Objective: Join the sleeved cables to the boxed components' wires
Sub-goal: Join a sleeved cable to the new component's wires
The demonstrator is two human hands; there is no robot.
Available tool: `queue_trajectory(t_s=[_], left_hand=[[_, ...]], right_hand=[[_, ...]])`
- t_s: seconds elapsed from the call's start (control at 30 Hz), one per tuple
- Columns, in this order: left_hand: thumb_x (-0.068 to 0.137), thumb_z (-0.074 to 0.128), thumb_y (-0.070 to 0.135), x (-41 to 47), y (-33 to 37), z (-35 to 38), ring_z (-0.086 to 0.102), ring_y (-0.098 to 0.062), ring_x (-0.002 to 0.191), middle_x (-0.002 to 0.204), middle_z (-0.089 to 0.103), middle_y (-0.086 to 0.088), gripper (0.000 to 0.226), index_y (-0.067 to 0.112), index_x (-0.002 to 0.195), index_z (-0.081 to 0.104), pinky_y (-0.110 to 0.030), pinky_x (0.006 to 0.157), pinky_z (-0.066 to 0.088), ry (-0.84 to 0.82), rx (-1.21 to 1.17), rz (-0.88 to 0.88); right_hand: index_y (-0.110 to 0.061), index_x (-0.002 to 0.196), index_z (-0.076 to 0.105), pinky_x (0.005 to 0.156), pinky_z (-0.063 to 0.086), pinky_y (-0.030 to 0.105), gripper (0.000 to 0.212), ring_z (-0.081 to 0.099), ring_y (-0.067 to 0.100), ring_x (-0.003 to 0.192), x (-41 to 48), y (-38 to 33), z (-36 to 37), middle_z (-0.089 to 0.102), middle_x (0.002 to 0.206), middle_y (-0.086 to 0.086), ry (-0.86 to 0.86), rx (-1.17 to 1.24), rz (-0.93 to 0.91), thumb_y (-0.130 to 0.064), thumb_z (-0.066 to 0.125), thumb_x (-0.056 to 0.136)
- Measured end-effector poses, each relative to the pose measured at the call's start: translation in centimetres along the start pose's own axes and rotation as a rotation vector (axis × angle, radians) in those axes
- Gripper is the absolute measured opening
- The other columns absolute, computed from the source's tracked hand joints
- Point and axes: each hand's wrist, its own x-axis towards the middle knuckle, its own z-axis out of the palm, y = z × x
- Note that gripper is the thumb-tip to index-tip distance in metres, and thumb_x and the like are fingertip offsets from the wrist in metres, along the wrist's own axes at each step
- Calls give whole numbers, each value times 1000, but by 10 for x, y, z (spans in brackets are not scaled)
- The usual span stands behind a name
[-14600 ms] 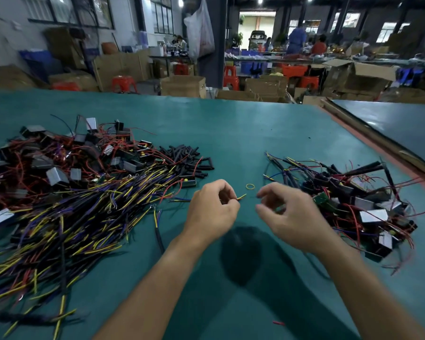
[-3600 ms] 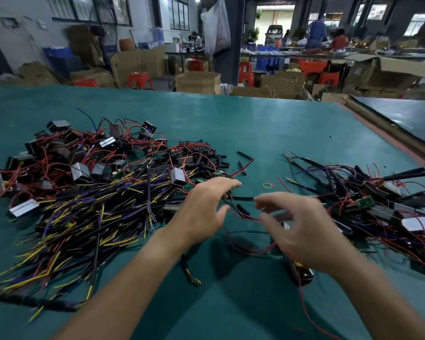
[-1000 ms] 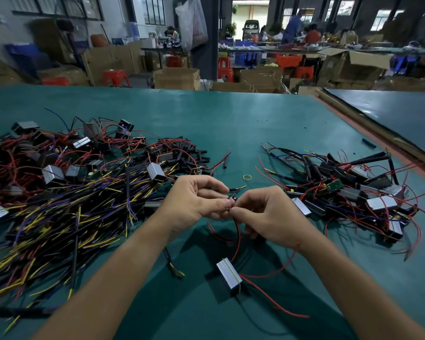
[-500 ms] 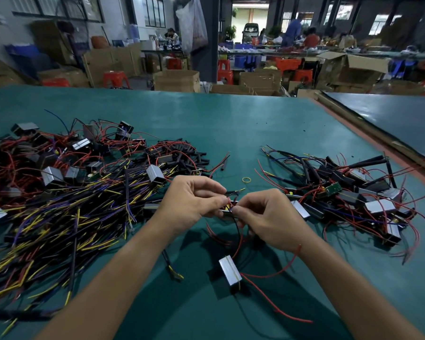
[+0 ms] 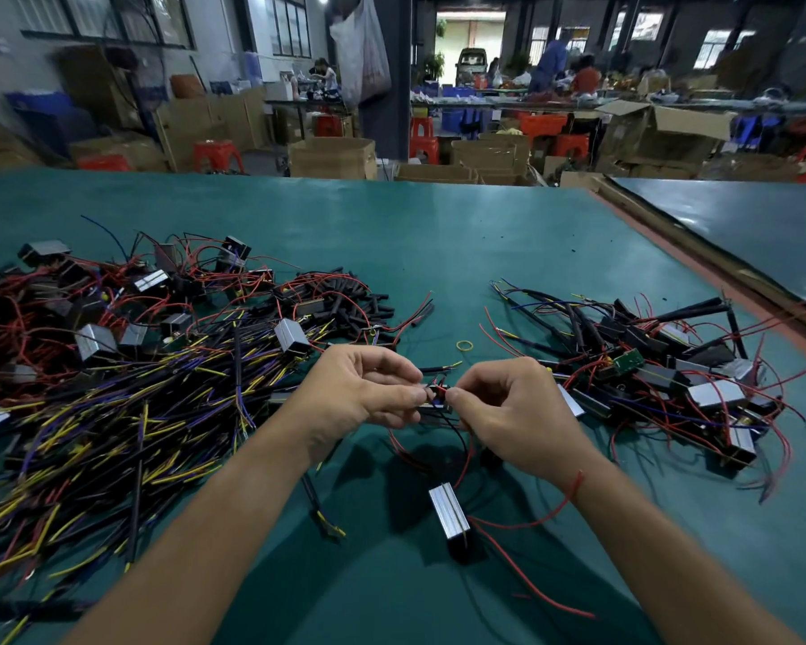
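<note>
- two hands are meeting fingertip to fingertip just above the green table [image 5: 438, 235], between the heap of loose cables [image 5: 112, 412] on the left and the tangled pile of boxes and wires [image 5: 671, 365] on the right.
- the left hand [image 5: 359, 393] is pinching the end of a sleeved cable [image 5: 431, 397] between its thumb and curled fingers. the right hand [image 5: 508, 412] is pinching a thin red wire [image 5: 465, 463] against it, with its other fingers folding inward.
- that wire is running down to the boxed component [image 5: 448, 512], which is lying on the table just below the hands.
- doing this step well is likely meaning laying the bared ends side by side, steadying the cable with the left hand while the right is twisting, and leaving slack so the box is not getting dragged.
- both wrists are hovering off the table, palms facing inward, forearms converging in a v.
- whether the conductors are touching yet is too small to tell.
</note>
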Motion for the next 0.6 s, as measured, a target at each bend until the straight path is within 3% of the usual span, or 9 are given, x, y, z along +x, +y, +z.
queue_trajectory(t_s=[0.2, 0.4, 0.6], left_hand=[[56, 82, 14, 0, 1, 2, 69, -18, 59, 72, 72, -9, 28, 8, 81, 70, -23, 55, 57, -12, -16, 14], [74, 76, -4, 2, -3, 2, 67, -16, 54, 64, 69, -8, 14, 5, 80, 69, -22, 54, 55, 40, 45, 29], [65, 80, -1, 0, -3, 7, 64, -15, 58, 69, 70, -8, 19, 4, 80, 71, -24, 55, 53, -39, 42, 100]], right_hand=[[-16, 65, 66, 45, 32, 22, 20, 41, 5, 43, 2, 1, 2, 54, 48, -3, -39, 31, -29, -16, 69, 85], [-16, 64, 65, 46, 35, 23, 18, 45, 5, 44, 0, -1, 0, 59, 51, -1, -27, 26, -54, -16, 67, 81], [-19, 70, 67, 46, 33, 24, 15, 42, 4, 45, -1, 0, 0, 55, 49, -8, -55, 63, -56, -25, 67, 84]])
